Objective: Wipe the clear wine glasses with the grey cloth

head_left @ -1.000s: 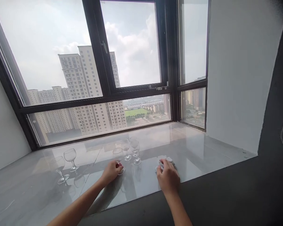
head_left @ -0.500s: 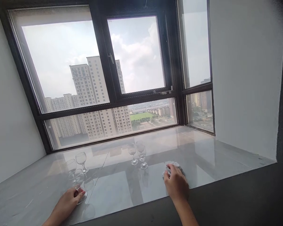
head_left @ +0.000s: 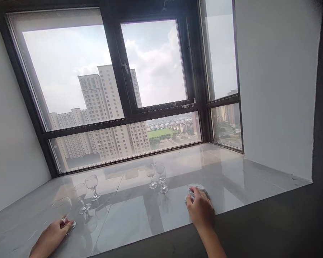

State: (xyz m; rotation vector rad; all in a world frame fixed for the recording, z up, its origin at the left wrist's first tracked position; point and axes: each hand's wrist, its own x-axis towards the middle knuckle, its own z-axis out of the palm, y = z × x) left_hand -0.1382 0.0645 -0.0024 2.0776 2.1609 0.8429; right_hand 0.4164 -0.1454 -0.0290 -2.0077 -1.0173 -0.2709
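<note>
At the lower left, my left hand [head_left: 51,234] pinches the stem of a clear wine glass [head_left: 62,208], which is upright with its foot at the sill surface. Just behind it stand two more stemmed glasses, a nearer wine glass [head_left: 80,195] and a farther wine glass [head_left: 92,184]. My right hand [head_left: 201,208] is closed over a crumpled pale cloth [head_left: 200,190] lying on the sill, right of the middle. Between the hands, farther back, a cluster of three glasses stands close together, among them a front glass [head_left: 163,179] and a left glass [head_left: 151,175].
The glossy tiled window sill [head_left: 129,218] ends at a front edge above a dark wall [head_left: 247,233]. A dark window frame [head_left: 83,128] closes off the back, with white side walls [head_left: 278,89] at both ends. Tall buildings show outside.
My left hand has moved left with its wine glass, away from the two glasses behind it. My right hand stays on the cloth in nearly the same place.
</note>
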